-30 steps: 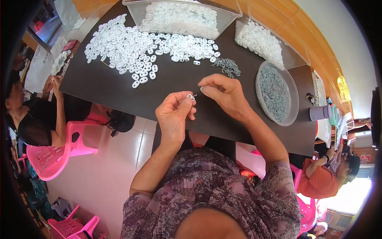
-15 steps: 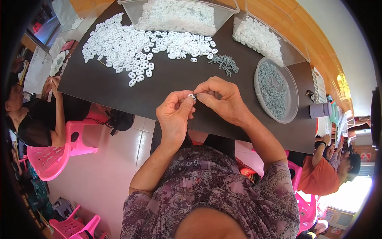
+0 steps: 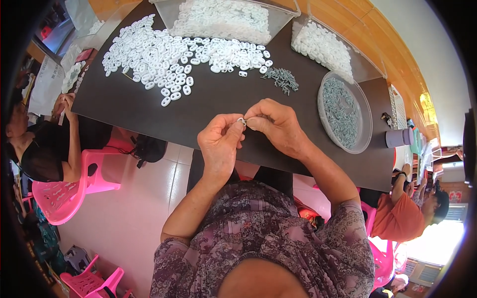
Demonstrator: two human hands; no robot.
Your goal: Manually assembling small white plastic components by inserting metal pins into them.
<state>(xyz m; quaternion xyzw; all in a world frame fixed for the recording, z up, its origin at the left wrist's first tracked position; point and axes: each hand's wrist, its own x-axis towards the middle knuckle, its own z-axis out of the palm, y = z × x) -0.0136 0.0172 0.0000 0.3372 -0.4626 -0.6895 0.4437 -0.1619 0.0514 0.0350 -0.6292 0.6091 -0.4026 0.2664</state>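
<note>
Above the table's near edge, my left hand (image 3: 219, 144) pinches a small white oval plastic piece with holes (image 3: 241, 120) between thumb and fingertips. My right hand (image 3: 276, 126) meets it from the right, thumb and forefinger pressed together at the piece's edge; what they hold is too small to make out. Beyond my hands lies a little heap of grey-green pins (image 3: 281, 79). A large spread of white two-holed oval pieces (image 3: 149, 52) covers the far left of the table.
Clear bins of white pieces stand at the back (image 3: 218, 22) and back right (image 3: 323, 49). A round clear tub (image 3: 370, 116) holds many grey-green pins. Near it is a lidded purple-grey cup (image 3: 396, 138). People sit left (image 3: 47, 154) and right (image 3: 397, 218), beside pink plastic chairs (image 3: 59, 196).
Both hands stay together, with the left moved very slightly right. The white piece has turned a little between the fingertips.
</note>
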